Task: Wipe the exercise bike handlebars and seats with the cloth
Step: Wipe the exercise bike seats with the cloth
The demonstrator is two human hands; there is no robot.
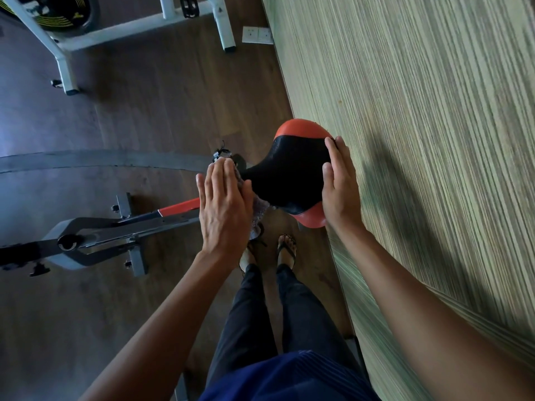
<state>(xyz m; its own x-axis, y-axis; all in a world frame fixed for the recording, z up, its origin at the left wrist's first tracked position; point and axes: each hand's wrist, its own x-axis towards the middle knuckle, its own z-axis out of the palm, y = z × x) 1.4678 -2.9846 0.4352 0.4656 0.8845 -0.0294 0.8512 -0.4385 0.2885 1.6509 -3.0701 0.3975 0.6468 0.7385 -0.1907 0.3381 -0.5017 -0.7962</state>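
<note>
Left grip (224, 204): fingers straight and together, palm down, pressing grey cloth (259, 212) onto saddle nose, at 9 o'clock of saddle (286, 175). Cloth mostly under palm, edge hanging out at 4 o'clock of hand. Right grip (340, 183): fingers straight, laid flat on saddle side at 3 o'clock, holding nothing. Saddle black, orange-red rim. Grey bike frame (115, 230) runs toward 9 o'clock. White bike frame (115, 33) at 11 o'clock, wall socket (257, 34) at 12, striped green wall (434, 140) at 3.
</note>
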